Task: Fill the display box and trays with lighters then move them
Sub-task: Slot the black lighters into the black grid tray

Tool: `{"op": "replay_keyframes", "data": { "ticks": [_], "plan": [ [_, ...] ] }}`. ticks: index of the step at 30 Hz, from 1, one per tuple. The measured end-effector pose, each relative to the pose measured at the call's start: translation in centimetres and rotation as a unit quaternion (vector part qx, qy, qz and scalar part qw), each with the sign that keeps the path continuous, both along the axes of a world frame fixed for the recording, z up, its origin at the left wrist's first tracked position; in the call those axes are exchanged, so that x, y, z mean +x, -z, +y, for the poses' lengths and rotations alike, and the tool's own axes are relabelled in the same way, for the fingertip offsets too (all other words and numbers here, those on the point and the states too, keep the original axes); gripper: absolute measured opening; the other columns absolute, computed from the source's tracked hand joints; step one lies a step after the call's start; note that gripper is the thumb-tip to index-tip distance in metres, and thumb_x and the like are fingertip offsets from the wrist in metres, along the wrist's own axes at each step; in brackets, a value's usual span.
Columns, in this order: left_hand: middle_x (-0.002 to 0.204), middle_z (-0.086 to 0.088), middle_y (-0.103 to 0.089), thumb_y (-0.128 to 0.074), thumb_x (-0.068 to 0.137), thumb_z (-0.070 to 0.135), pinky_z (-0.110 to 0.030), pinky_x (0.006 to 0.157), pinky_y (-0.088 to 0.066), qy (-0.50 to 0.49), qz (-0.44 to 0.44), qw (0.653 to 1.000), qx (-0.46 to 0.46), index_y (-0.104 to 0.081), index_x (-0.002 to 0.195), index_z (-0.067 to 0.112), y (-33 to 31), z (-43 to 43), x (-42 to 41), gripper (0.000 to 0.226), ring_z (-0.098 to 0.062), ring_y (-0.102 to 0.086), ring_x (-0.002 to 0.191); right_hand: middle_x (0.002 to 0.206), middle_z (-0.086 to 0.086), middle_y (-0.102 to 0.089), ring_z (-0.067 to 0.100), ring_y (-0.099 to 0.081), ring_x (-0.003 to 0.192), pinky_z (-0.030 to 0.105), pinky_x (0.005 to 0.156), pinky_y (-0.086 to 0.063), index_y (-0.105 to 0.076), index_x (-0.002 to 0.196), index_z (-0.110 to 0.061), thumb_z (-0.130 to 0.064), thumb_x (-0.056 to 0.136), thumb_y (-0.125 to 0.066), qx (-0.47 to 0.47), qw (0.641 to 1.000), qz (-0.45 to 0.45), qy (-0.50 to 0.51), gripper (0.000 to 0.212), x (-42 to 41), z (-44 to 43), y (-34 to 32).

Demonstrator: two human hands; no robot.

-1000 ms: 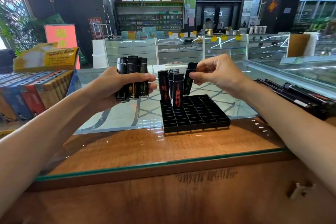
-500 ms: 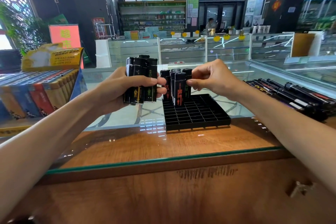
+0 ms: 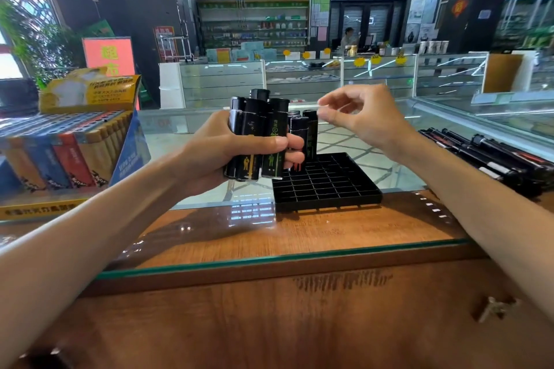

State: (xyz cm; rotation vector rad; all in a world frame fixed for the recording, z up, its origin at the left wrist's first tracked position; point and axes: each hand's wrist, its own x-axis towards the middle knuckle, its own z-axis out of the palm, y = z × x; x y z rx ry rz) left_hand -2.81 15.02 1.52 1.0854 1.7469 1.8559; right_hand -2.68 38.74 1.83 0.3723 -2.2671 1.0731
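Lighters gripped in left hand hide tray corner; right hand loosely curled, empty.

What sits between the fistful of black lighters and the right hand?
Head view: between that fistful and the right hand, upright black lighters occupy the black plastic grid tray's far-left slots.

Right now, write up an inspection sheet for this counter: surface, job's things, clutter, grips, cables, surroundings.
Surface: glass-topped wooden counter, reflective.
Job's things: black grid tray, most cells empty; a few standing lighters at its far-left part; bundle of black lighters; display box of coloured lighters at left.
Clutter: row of black tubular items lying at right.
Grips: left grip holds the bundle; right grip empty, fingers relaxed, above the standing lighters.
Cables: nothing seen.
Surroundings: shop with glass display cases; a person at the far counter.
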Motion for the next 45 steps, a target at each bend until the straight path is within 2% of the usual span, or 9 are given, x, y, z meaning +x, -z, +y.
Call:
{"op": "replay_keyframes", "data": {
  "ticks": [5,9,14,19,23,27,35,41,45],
  "plan": [
    [0.088,-0.015,-0.073,-0.071,0.074,0.004,-0.031,0.073,-0.056,-0.008,0.019,1.0,-0.007,-0.063,0.098,-0.011,-0.3,2.2,1.1,0.029,-0.028,-0.071,0.083,0.071,-0.001,-0.065,0.009,-0.046,0.058,0.015,0.049,-0.034,-0.071,0.083,-0.012,-0.029,0.083,-0.065,-0.1,0.982,-0.033,-0.157,0.018,2.0,-0.5,-1.3],
    [0.093,-0.017,-0.073,-0.074,0.07,0.007,-0.033,0.071,-0.057,-0.045,0.029,0.999,0.001,-0.065,0.097,0.0,-0.2,4.0,1.5,0.029,-0.03,-0.072,0.085,0.063,-0.005,-0.059,0.01,-0.044,0.058,0.017,0.049,-0.033,-0.067,0.081,-0.001,-0.041,0.076,-0.065,-0.141,0.955,-0.086,-0.245,0.04,2.7,-0.3,-1.6],
    [0.093,-0.015,-0.074,-0.075,0.069,0.01,-0.032,0.069,-0.057,-0.085,0.044,0.995,0.011,-0.067,0.101,0.005,0.1,4.4,1.2,0.034,-0.028,-0.072,0.083,0.064,-0.008,-0.061,0.001,-0.049,0.054,0.01,0.052,-0.037,-0.069,0.087,-0.003,-0.028,0.068,-0.073,-0.095,0.968,-0.067,-0.221,0.032,3.0,-0.5,-1.1],
    [0.097,-0.017,-0.072,-0.073,0.075,0.013,-0.032,0.071,-0.057,-0.114,0.043,0.992,0.02,-0.067,0.1,0.003,0.0,3.4,0.6,0.029,-0.031,-0.071,0.089,0.079,0.012,-0.062,0.019,-0.04,0.062,0.018,0.053,-0.036,-0.07,0.088,-0.005,-0.022,0.069,-0.072,-0.15,0.953,-0.085,-0.247,0.025,2.8,-0.4,-1.3],
    [0.092,-0.014,-0.074,-0.072,0.074,0.018,-0.03,0.069,-0.058,-0.165,0.013,0.985,0.053,-0.064,0.091,0.002,-0.1,2.0,0.2,0.024,-0.031,-0.072,0.085,0.083,0.013,-0.063,0.015,-0.044,0.063,0.019,0.053,-0.038,-0.068,0.088,-0.004,-0.018,0.07,-0.069,-0.159,0.952,-0.097,-0.244,0.023,2.8,-0.2,-1.3],
    [0.064,-0.003,-0.067,-0.074,0.07,0.026,-0.024,0.053,-0.054,-0.214,-0.029,0.975,0.051,-0.059,0.082,0.007,-0.3,1.6,0.1,0.027,-0.019,-0.066,0.054,0.088,0.013,-0.065,0.015,-0.057,0.071,0.02,0.059,-0.048,-0.066,0.096,-0.002,-0.018,0.074,-0.069,-0.135,0.966,-0.107,-0.191,0.028,2.6,0.4,-1.3],
    [0.055,0.007,-0.048,-0.068,0.071,0.038,-0.02,0.045,-0.046,-0.114,-0.22,0.968,0.047,-0.048,0.074,0.016,-0.8,1.4,-0.3,0.029,-0.006,-0.044,0.042,0.074,0.006,-0.066,0.014,-0.063,0.064,0.019,0.065,-0.055,-0.065,0.092,-0.007,-0.01,0.079,-0.071,-0.046,0.995,-0.046,-0.072,0.014,1.5,0.5,-0.5],
    [0.066,0.001,-0.05,-0.06,0.076,0.016,-0.022,0.054,-0.049,-0.054,-0.304,0.949,0.068,-0.05,0.081,0.01,-1.3,1.2,-0.3,0.013,-0.01,-0.048,0.053,0.075,0.012,-0.068,0.015,-0.065,0.066,0.022,0.07,-0.055,-0.065,0.088,-0.011,-0.012,0.077,-0.073,-0.009,0.998,-0.021,-0.063,0.013,1.1,0.1,0.0],
    [0.073,-0.004,-0.054,-0.055,0.075,0.008,-0.025,0.062,-0.053,-0.027,-0.291,0.954,0.072,-0.047,0.094,0.007,-1.3,1.2,-0.2,0.02,-0.013,-0.054,0.06,0.078,0.014,-0.069,0.02,-0.066,0.072,0.03,0.076,-0.055,-0.067,0.092,-0.002,-0.018,0.078,-0.073,0.037,0.998,-0.01,-0.05,0.022,0.7,-0.3,0.4]
  ]
}}
